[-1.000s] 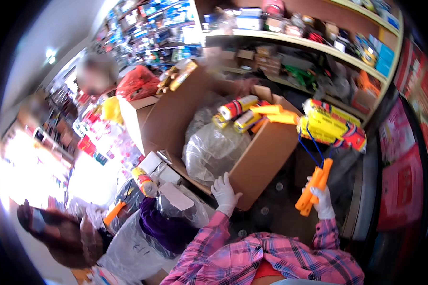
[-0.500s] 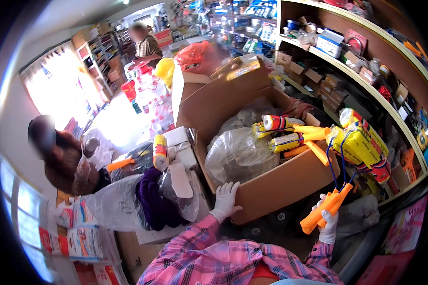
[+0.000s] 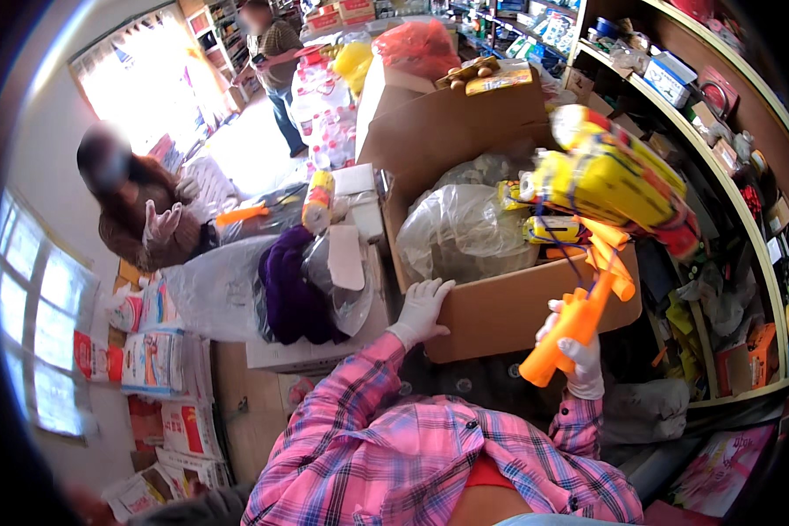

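In my white-gloved right hand is a bunch of orange tapered plastic handles, held at the box's near right side. Blue cords run from them to a bundle of yellow wrapped packs with red ends, hanging tilted above the box's right edge and blurred by motion. My left hand, also gloved, rests with spread fingers against the near left corner of the open cardboard box. Inside the box are clear plastic bags and more yellow packs toward the right.
To the left, a purple cloth and a yellow-red roll lie among plastic wrap. A person stands beyond them; another person is farther back. Loaded shelves line the right. An orange bag sits behind the box.
My right hand has raised the orange handles and moved slightly left; the yellow bundle has swung up and left over the box edge. My view has shifted. The person at left has raised a hand.
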`<state>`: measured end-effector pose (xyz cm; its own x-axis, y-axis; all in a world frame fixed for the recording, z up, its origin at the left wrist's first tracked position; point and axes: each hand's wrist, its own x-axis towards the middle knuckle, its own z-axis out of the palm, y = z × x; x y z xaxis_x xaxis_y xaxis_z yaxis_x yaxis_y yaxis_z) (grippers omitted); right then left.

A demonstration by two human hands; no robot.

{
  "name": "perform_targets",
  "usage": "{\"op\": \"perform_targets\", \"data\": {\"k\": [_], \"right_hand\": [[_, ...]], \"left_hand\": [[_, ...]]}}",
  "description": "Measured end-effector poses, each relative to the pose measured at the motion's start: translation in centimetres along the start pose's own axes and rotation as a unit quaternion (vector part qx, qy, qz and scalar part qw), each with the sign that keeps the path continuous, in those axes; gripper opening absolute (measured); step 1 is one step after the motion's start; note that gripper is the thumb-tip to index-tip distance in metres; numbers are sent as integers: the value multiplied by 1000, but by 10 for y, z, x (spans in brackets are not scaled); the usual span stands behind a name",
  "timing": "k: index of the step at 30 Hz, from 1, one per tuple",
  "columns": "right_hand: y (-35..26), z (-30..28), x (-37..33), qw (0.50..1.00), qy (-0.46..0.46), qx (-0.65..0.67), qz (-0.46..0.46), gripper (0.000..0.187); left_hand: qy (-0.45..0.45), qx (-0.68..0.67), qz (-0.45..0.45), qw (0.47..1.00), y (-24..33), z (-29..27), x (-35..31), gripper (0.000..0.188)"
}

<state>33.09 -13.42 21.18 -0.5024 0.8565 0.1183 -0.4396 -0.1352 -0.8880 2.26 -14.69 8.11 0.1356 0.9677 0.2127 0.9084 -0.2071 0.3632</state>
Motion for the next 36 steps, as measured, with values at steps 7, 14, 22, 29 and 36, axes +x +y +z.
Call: {"op": "perform_targets", "data": {"k": [7, 14, 22, 29, 36], "right_hand": [[49, 35, 39, 979, -34, -66, 189, 50], [90, 50, 82, 956, -42, -45, 287, 37], [116, 68, 84, 956, -43, -21, 291, 41], [83, 155, 108, 974, -148, -13, 173, 48], [102, 288, 128, 942, -266, 33, 202, 48]], "left_hand": [[-6, 15, -13, 1000, 1, -4, -5, 107], [88, 48, -117, 988, 28, 10, -49, 95], [174, -137, -148, 964, 37, -20, -151, 41], [264, -227, -222, 911, 33, -60, -212, 32], [258, -278, -220, 899, 10, -80, -244, 32]]}}
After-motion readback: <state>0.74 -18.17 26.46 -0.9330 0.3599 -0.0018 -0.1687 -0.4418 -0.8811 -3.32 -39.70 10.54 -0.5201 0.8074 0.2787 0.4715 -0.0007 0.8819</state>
